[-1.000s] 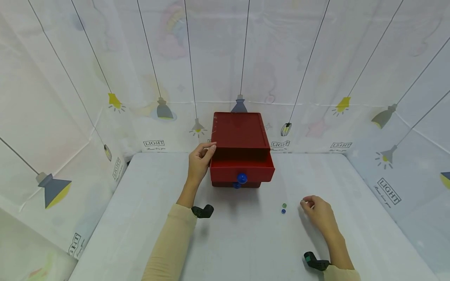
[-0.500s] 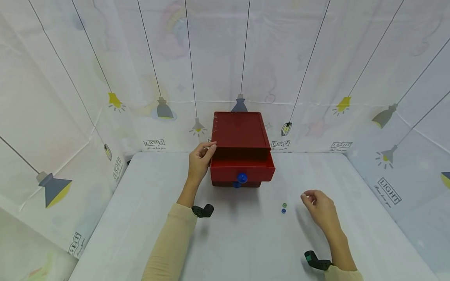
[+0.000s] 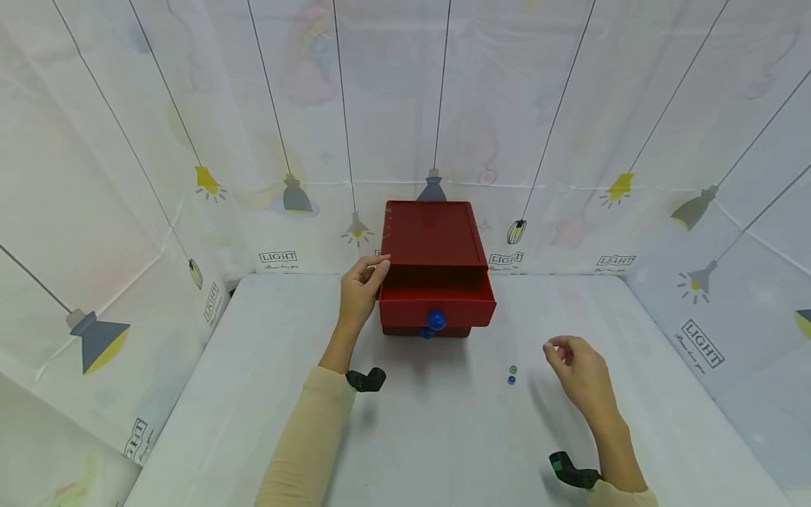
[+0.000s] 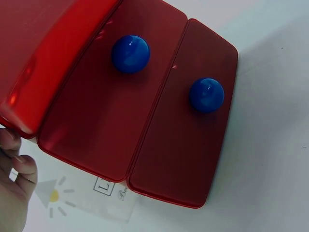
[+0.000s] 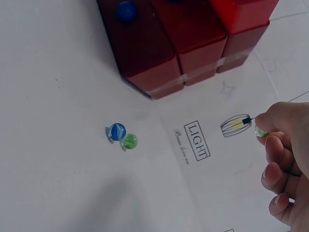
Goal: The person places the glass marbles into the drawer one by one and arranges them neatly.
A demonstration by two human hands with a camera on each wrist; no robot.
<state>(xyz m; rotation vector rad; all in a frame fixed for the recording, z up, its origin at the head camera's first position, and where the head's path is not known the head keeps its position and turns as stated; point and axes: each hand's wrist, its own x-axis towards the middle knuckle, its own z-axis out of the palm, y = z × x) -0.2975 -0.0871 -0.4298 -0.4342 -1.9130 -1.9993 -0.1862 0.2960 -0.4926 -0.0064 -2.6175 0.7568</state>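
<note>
A small red drawer cabinet stands at the back of the table, its top drawer pulled out. My left hand touches the cabinet's left front edge with loosely bent fingers; in the left wrist view the exact contact is partly hidden. On the right, my right hand hovers over the table, and its thumb and index finger pinch a clear-green marble, largely covered by the fingertips. A blue marble and a green marble lie side by side on the table between that hand and the cabinet.
Two lower drawers with blue knobs are closed. The white table meets a printed lamp-pattern curtain behind the cabinet and at both sides. Each wrist wears a black camera.
My right hand has risen slightly away from the table's front, still pinching its marble. The left hand, the cabinet and the two loose marbles stay where they were.
</note>
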